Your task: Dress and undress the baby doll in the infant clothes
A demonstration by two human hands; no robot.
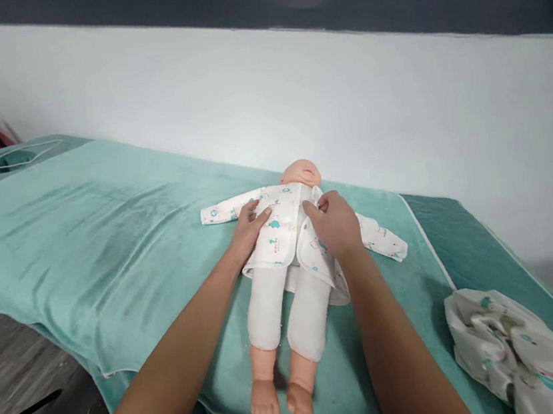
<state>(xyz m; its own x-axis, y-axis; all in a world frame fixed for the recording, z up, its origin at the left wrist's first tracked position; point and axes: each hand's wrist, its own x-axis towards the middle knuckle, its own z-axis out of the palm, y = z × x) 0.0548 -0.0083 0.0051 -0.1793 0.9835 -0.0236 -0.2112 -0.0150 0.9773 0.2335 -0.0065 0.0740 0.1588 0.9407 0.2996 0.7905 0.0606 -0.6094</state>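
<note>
A baby doll [267, 305] lies on its back, head toward the wall and bare feet toward me. It wears a white printed baby jacket [281, 223], both sleeves spread out to the sides, the front parted below the chest. My left hand [249, 230] rests on the jacket's left side, thumb and fingers apart. At the other front panel, my right hand [336, 223] has thumb and fingers closed on the jacket's edge near the chest. Part of that panel is hidden behind this hand.
A teal cloth [107, 221] covers the table under the doll. Crumpled white printed fabric [521, 351] lies at the right front. A white cord [42, 147] and a small dark green item [11, 161] lie at the far left. Behind the table stands a white wall [243, 97].
</note>
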